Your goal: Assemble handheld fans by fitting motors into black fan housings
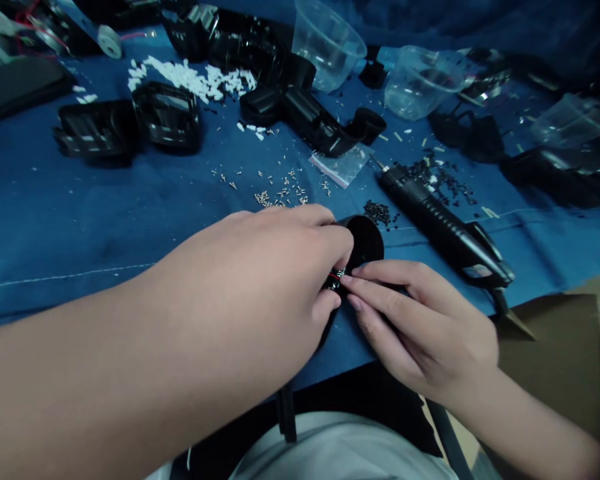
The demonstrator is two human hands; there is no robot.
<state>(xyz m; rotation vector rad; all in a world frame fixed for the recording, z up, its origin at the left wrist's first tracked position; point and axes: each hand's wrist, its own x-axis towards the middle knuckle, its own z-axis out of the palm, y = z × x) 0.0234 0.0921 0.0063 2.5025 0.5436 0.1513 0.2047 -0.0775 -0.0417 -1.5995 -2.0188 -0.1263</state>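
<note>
Black housing (369,241) in curled left hand (275,260), right hand (425,320) angled inward, fingertips (349,283) bunched, hold unclear.

black housing (369,241) partly hidden by left fingers (341,241), dark case (23,87) cut off at left, rightmost cup (570,121) blurred

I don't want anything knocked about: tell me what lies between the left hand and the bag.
In the head view, small screws lie scattered on the blue cloth between the left hand and the bag.
</note>
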